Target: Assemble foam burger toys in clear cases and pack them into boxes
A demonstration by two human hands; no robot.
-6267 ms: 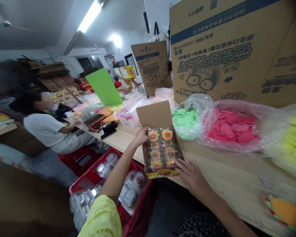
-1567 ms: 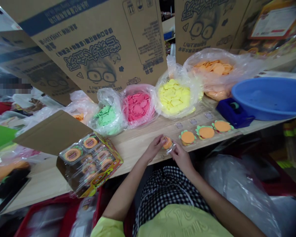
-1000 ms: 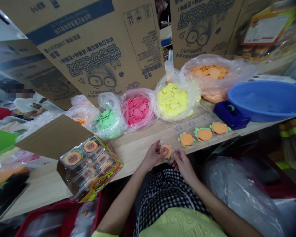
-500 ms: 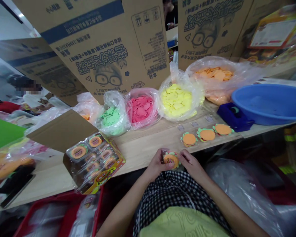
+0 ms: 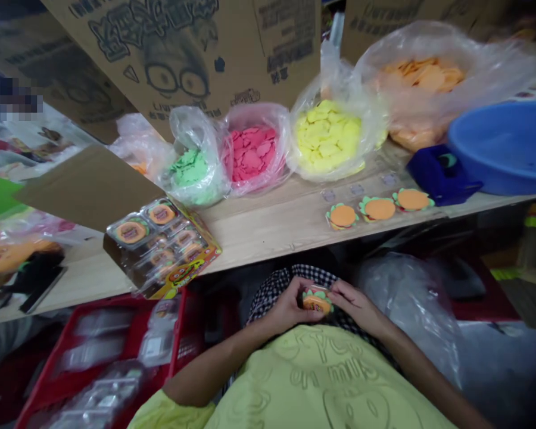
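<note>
Burger-shaped toy piece (image 5: 317,302) is sitting between the two hands at lower centre, just above the lap. It is round with no clear long axis, and its orange face is tilting up toward my camera. On my feed, the left hand (image 5: 289,311) is curling around it and the right hand (image 5: 356,307) is pinching its edge, both gripping. Three matching pieces (image 5: 379,208) are lying on the wooden table (image 5: 268,229), up and right of the hands.

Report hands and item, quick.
Left hand, right hand: both on burger-shaped piece, above lap. Display box off to left, not in the way.
</note>
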